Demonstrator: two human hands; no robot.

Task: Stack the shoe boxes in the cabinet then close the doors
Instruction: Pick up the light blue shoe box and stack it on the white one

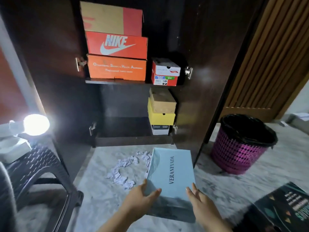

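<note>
Both hands flank a pale blue shoe box (172, 178) lettered VERANEVADA, which lies on the marble floor (103, 195). Left hand (142, 194) rests against the box's near left corner, fingers straight and thumb laid on the lid; right hand (199, 200) sits at its right edge, fingers straight too, so the grip is released, curled around nothing. Beyond the hands stands the dark cabinet (205, 52), both doors swung wide. On its upper shelf three boxes are stacked: a brown and red box (111, 18) on an orange Nike box (117, 45) on an orange safety-shoe box (117, 67), with a small red and white box (165, 72) just beside them. Lower down, a brown box (163, 102) tops a yellow box (161, 117) (something grey shows beneath). Shredded paper (127, 166) lies just left of the blue box; a pink basket (240, 144) stands well to the right.
</note>
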